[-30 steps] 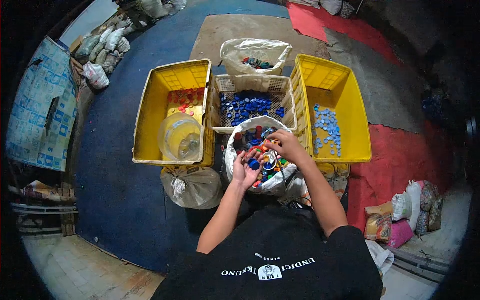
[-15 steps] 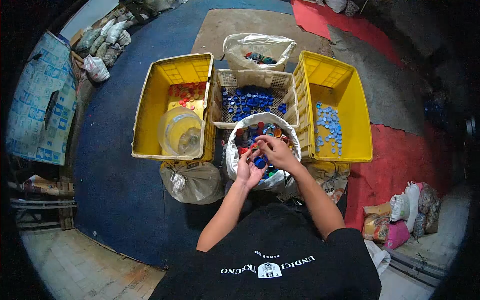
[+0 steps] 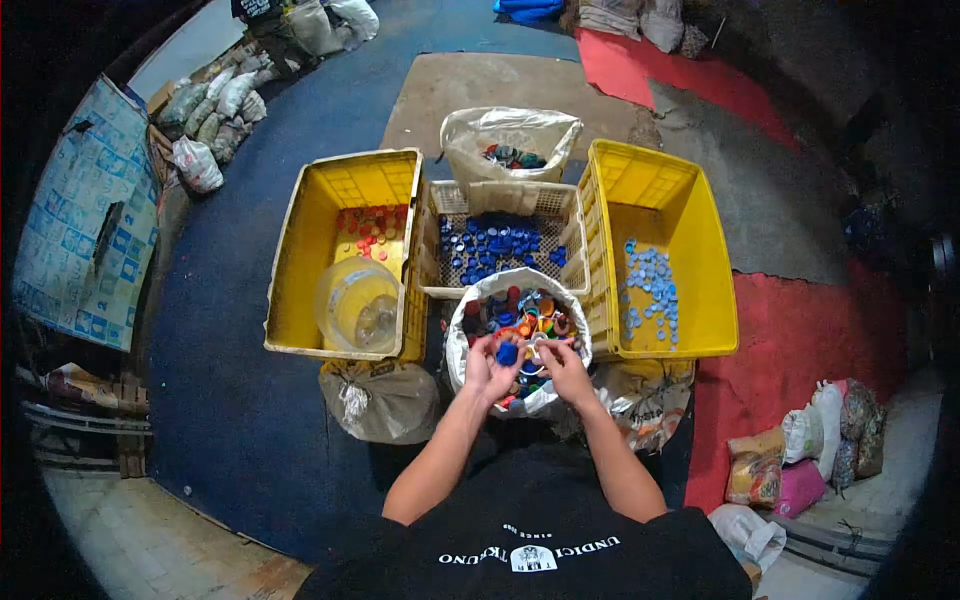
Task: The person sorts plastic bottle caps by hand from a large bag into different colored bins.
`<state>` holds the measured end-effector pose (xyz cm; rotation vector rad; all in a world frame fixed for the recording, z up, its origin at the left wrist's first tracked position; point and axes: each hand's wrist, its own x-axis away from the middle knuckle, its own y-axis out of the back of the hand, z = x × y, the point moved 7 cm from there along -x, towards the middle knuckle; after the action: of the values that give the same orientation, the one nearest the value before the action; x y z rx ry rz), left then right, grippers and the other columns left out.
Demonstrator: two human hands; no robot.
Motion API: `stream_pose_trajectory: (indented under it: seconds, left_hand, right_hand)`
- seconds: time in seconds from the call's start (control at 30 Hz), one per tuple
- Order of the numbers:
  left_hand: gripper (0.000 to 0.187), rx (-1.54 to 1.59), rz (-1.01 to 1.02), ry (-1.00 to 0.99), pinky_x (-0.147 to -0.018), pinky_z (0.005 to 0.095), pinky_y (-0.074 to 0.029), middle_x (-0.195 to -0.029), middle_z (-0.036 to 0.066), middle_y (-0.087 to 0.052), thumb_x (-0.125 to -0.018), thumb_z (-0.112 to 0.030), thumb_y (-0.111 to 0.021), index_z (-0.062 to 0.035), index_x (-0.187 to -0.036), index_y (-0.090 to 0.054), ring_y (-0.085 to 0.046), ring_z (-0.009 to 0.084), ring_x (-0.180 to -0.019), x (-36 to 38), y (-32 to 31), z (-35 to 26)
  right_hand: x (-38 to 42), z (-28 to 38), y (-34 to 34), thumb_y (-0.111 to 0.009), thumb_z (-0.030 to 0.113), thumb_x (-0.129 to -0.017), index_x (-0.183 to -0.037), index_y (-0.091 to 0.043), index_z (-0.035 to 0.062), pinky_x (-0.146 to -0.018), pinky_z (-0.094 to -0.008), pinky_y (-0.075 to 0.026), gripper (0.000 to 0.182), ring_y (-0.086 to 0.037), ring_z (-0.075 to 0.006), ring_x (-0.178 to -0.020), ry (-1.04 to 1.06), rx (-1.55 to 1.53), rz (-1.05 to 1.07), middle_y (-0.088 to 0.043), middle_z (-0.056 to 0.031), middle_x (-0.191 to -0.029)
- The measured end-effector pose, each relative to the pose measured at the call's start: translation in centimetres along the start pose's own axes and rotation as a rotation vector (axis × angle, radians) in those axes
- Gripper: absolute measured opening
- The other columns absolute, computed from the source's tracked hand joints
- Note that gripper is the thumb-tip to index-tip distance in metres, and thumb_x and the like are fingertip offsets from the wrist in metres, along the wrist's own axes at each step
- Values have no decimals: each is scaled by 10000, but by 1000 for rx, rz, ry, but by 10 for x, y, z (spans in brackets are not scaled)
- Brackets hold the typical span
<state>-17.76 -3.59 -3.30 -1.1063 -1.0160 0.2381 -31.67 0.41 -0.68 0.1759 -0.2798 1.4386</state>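
A white sack (image 3: 461, 345) full of mixed coloured bottle caps (image 3: 545, 312) stands in front of me, its rim rolled open. Over its near side, my left hand (image 3: 488, 374) is turned palm up with a dark blue bottle cap (image 3: 507, 354) held at its fingers. My right hand (image 3: 566, 374) is just to the right, above the same caps, thumb and fingertips drawn together. Whatever lies between those fingertips is too small to make out. Behind the sack sits a white mesh crate (image 3: 432, 250) with many dark blue caps in it.
A yellow crate (image 3: 285, 290) on the left holds red caps and a clear round tub (image 3: 352, 300). Light blue caps (image 3: 652, 285) lie in the right yellow crate (image 3: 705, 260). Another open sack (image 3: 470, 130) stands at the back. Tied sacks (image 3: 385, 405) support the crates' near side.
The view has tilted, so the crates appear lower. My right hand has drawn away from my left hand to the right; the blue cap stays in my left hand.
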Motion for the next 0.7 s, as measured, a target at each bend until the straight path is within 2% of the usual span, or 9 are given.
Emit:
stream_pose_trajectory:
  seconds: [0.07, 0.13, 0.27, 0.33, 0.37, 0.47, 0.6, 0.63, 0.7]
  left_hand:
    - [457, 139, 95, -95, -961, 466, -495, -1192, 237, -553, -969, -339, -422, 50, -1202, -476, -558, 350, -1105, -30, -49, -24]
    - [632, 19, 268, -176, -1040, 500, -421, -1327, 279, -448, -957, -453, -442, 60, -1321, -374, -462, 372, -1243, -52, -98, -54]
    - [862, -111, -35, -224, -1110, 514, -320, -1481, 296, -233, -904, -569, -489, -21, -1486, -168, -285, 387, -1382, -38, -128, -57]
    - [794, -380, 18, -373, -1100, 480, -345, -1486, 266, -258, -926, -522, -484, -60, -1495, -179, -317, 360, -1374, -24, -116, -68]
    - [657, -483, -19, -442, -1027, 421, -424, -1410, 217, -409, -953, -412, -489, -58, -1462, -270, -464, 307, -1277, -14, -105, -70]
    - [486, -844, -102, -547, -914, 354, -480, -1268, 154, -554, -963, -293, -493, -51, -1374, -402, -591, 248, -1108, 1, -42, -84]
    - [329, -850, -207, -460, -849, 317, -489, -1147, 113, -624, -963, -229, -501, -50, -1237, -515, -632, 207, -991, 48, 0, -68]
    - [309, -875, -187, -426, -845, 313, -490, -1132, 110, -632, -967, -225, -500, -51, -1221, -529, -636, 204, -984, 56, 4, -61]
    - [278, -948, -166, -387, -836, 304, -491, -1113, 103, -643, -976, -215, -501, -49, -1193, -553, -640, 196, -976, 75, 7, -51]
  right_hand:
    - [-4, 22, 6, -560, 253, -977, -1209, -575, 36, -699, -254, -528, 318, -629, -127, -900, -15, -12, -37, -629, -57, -1072]
    - [-9, 36, 14, -551, 247, -982, -1199, -578, 42, -701, -245, -519, 300, -631, -123, -889, 48, -80, -48, -627, -47, -1057]
    - [-8, 53, 19, -554, 234, -980, -1171, -589, 38, -688, -240, -508, 276, -618, -108, -840, 61, -117, -62, -628, -39, -1003]
    - [-2, 47, 25, -569, 233, -971, -1140, -600, 29, -665, -245, -511, 267, -618, -110, -831, 68, -48, -114, -630, -44, -987]
    - [0, 37, 26, -585, 230, -960, -1120, -607, 22, -653, -252, -515, 264, -619, -111, -817, 11, -36, -111, -634, -43, -956]
    - [4, 12, 23, -594, 220, -951, -1129, -603, 22, -669, -249, -513, 266, -619, -108, -805, -26, 24, -88, -633, -42, -929]
    - [-11, 10, 3, -620, 206, -919, -1052, -634, 6, -721, -306, -520, 240, -629, -130, -805, 157, 302, -47, -663, -56, -900]
    - [-16, 14, -5, -636, 160, -880, -1018, -649, 11, -746, -339, -520, 203, -655, -203, -820, 115, 321, -63, -680, -102, -895]
    - [-41, 19, -19, -638, 133, -855, -1023, -652, 18, -758, -356, -520, 204, -657, -248, -845, 194, 484, -10, -677, -134, -911]
